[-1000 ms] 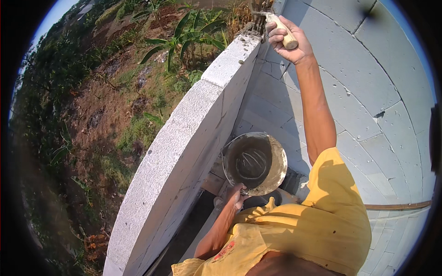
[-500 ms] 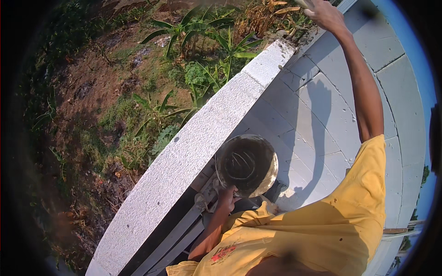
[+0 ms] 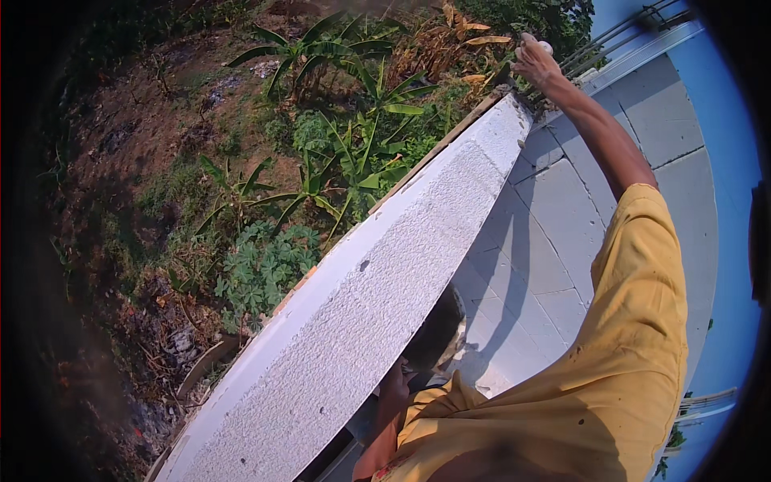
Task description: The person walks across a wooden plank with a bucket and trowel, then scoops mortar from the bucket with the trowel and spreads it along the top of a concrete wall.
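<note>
My left hand (image 3: 393,387) is closed at the near rim of a dark round bucket (image 3: 438,331), its inside smeared with grey. The wall top covers part of the bucket and some of my fingers. Far off at the upper right, my outstretched right hand (image 3: 536,66) is closed around a tool with a pale rounded handle end (image 3: 546,47); the tool's working part is not clear. Below that hand, grey clumps of mortar (image 3: 524,95) lie at the far end of the pale rough-topped block wall (image 3: 377,297).
A wall of large grey blocks (image 3: 562,201) rises on the right and carries my arm's shadow. Thin rods (image 3: 618,40) stick out past the far corner. Beyond the wall's left edge, the ground lies lower, with banana plants (image 3: 313,56) and leafy bushes (image 3: 269,261).
My view has shifted, and the wall top now hides much of the bucket. My right hand shows lower in the picture, at the wall's far end. My left hand still grips the bucket.
</note>
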A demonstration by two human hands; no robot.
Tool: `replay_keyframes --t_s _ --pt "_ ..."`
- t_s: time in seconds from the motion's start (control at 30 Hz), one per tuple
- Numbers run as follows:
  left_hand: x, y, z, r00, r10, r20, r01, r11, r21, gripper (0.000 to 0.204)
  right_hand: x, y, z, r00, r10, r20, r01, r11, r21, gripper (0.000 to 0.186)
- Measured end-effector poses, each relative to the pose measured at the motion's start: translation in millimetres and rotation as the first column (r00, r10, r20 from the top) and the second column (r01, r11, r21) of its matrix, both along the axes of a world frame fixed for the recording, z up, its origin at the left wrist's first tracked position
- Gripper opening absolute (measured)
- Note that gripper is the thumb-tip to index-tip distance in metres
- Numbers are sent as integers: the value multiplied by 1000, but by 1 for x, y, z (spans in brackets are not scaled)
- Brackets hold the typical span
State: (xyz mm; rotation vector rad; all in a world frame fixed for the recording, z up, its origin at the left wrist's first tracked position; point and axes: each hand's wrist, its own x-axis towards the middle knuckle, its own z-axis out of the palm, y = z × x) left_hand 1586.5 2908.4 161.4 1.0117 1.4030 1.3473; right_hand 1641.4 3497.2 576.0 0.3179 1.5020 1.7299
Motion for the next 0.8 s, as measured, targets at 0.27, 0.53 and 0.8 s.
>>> replay_keyframes --t_s 0.27,0.53,0.8 --pt "-6 17 6 373 548 749 169 754 -635 14 -62 -58 51 926 -324 -192 323 946 -41 7" --pt "-17 -2 -21 348 474 809 222 796 -563 20 -83 -100 50 994 -52 -92 69 977 199 9" --pt "-20 -5 2 369 492 789 133 812 -569 20 -39 -91 29 965 -254 -69 259 963 77 13"
